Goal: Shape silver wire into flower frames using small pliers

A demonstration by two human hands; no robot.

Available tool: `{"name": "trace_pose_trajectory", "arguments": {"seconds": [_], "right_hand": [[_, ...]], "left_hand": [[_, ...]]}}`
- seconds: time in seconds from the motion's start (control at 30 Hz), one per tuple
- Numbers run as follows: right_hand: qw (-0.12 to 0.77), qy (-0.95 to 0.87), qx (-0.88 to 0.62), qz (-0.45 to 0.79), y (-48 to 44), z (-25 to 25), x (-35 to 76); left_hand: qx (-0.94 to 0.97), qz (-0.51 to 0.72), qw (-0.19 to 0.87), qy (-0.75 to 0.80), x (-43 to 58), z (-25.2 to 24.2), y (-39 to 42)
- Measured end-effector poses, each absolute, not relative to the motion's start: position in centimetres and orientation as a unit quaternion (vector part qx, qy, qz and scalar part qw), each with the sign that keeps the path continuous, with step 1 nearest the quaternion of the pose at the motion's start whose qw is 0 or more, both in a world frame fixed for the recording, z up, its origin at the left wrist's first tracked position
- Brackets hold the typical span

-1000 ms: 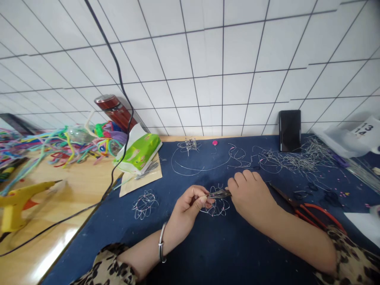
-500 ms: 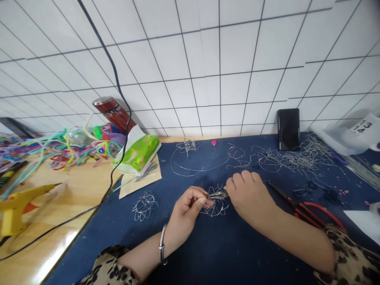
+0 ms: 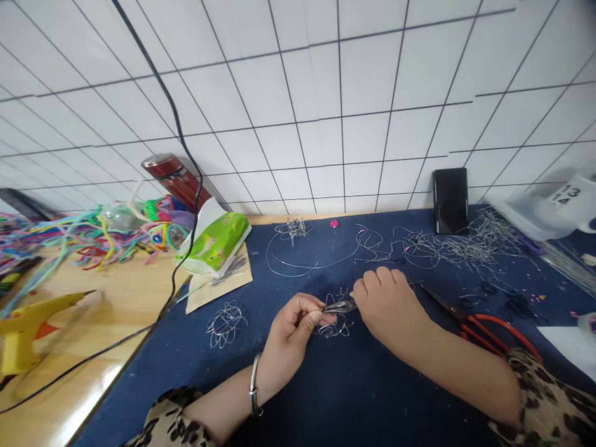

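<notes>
My left hand (image 3: 298, 323) pinches part of a looped silver wire piece (image 3: 336, 329) strung with small pink beads. Wrapped round the handles of a pair of pliers (image 3: 341, 307) is my right hand (image 3: 387, 304); the handles are mostly hidden in the fist. The plier jaws point left and meet the work at my left fingertips. What exactly lies between the jaws is too small to make out. A second looped wire piece (image 3: 226, 324) rests on the dark blue mat (image 3: 326, 397) left of my left hand.
Red-handled scissors (image 3: 488, 332) lie right of my right hand, below a tangle of wire (image 3: 465, 242). A black phone (image 3: 450, 202) leans on the tiled wall. On the left are a green tissue pack (image 3: 218, 242), a red flask (image 3: 174, 177), a yellow glue gun (image 3: 32, 323) and a black cable (image 3: 174, 285).
The wire loops below the pliers have turned slightly, and the plier jaws look closer together. Both hands keep nearly the same place; the whole view has shifted a little.
</notes>
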State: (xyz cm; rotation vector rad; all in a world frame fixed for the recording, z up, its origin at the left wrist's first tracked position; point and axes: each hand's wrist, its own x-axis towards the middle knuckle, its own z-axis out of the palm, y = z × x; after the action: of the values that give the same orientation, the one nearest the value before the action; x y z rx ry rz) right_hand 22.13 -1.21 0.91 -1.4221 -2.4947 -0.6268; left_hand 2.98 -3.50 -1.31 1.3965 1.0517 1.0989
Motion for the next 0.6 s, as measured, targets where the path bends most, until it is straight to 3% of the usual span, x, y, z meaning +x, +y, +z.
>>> {"name": "trace_pose_trajectory", "arguments": {"seconds": [0.6], "right_hand": [[0.094,-0.843,-0.485,-0.213,-1.24,0.54,21.99]], "left_hand": [[0.595,0.458,0.479,0.455,3.14,-1.30,-3.57]]}}
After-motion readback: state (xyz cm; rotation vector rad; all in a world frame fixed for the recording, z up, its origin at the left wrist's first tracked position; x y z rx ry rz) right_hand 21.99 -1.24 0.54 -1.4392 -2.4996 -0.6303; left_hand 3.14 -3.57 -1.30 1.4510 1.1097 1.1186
